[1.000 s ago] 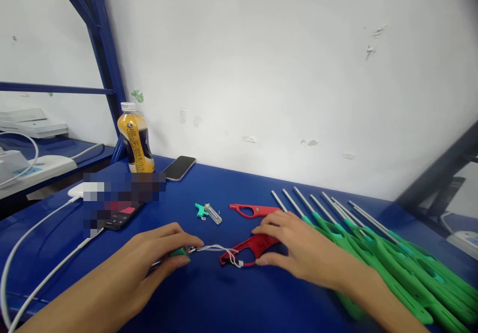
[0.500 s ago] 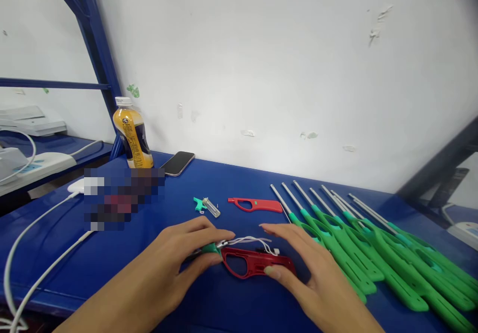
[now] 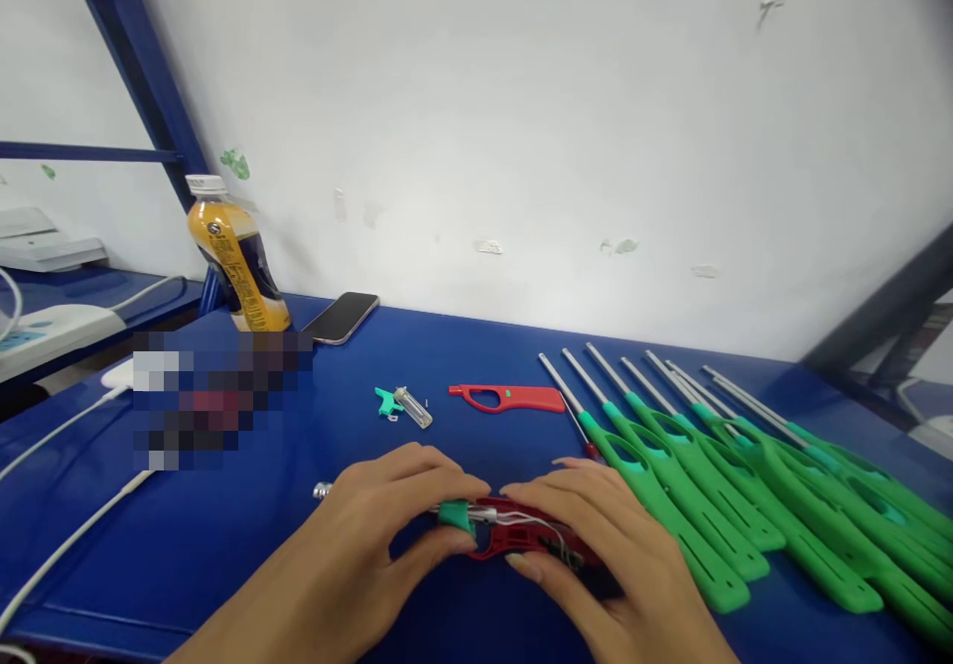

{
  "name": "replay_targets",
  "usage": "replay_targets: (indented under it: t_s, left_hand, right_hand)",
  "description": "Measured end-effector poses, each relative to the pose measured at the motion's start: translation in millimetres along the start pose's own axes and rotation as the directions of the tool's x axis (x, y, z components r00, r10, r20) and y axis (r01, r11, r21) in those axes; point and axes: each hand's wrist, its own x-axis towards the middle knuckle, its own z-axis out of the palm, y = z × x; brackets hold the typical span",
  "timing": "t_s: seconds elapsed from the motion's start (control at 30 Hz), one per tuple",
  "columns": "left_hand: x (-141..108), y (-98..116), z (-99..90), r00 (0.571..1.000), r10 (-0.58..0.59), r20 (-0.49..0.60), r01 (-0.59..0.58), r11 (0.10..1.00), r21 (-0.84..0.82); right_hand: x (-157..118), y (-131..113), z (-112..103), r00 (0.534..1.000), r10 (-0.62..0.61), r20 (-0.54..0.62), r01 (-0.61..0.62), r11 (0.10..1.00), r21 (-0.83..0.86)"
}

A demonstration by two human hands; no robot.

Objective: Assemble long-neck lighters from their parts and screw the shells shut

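Observation:
Between its thumb and fingers, my left hand [image 3: 402,535] pinches a teal collar [image 3: 456,516] on a metal tube, whose tip [image 3: 322,490] shows beyond the hand. My right hand [image 3: 603,545] grips the right part of an opened red lighter shell [image 3: 510,537]. White wires [image 3: 528,519] run from the tube over the shell toward my right fingers. The collar lies at the shell's left end; whether it is seated cannot be told. Behind the hands lie another red shell piece [image 3: 521,399], a small teal part [image 3: 387,404] and a clear fuel tank [image 3: 414,407].
Several green lighters with metal tubes [image 3: 670,505] lie at the right. A screwdriver [image 3: 591,449] sits beside them. At the back left are a yellow bottle [image 3: 236,262] and a phone [image 3: 343,318]. White cables [image 3: 70,548] cross the left side of the blue table [image 3: 447,346].
My left hand has moved right with the tube and collar, to the shell's left end. My right hand now covers more of the shell, and the wires lie over it. The view has shifted slightly.

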Motion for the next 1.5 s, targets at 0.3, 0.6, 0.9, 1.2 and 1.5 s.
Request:
replay_targets:
  t_s: [0.3,0.6,0.9,1.2,1.5]
  left_hand:
    - [0,1,10.0,0.994,0.11,0.027,-0.108,0.991,-0.076]
    - [3,-7,0.6,0.994,0.069,0.09,-0.066,0.997,-0.038]
    - [-5,-12,-21.7,0.997,-0.014,0.078,0.01,0.999,0.053]
    - [-19,-39,-32.4,0.967,-0.245,0.072,0.227,0.954,0.195]
    - [-12,-39,-29.6,0.966,-0.228,0.121,0.202,0.959,0.198]
  right_hand:
    - [1,2,3,0.998,-0.061,-0.006,0.062,0.994,0.088]
    - [-3,4,4,0.999,-0.048,0.02,0.048,0.998,0.039]
    - [-5,6,2,0.999,0.03,0.024,-0.029,0.998,-0.063]
    - [-11,10,8,0.983,0.121,0.14,-0.107,0.989,-0.104]
    - [-13,14,8,0.968,0.087,0.237,-0.079,0.996,-0.042]
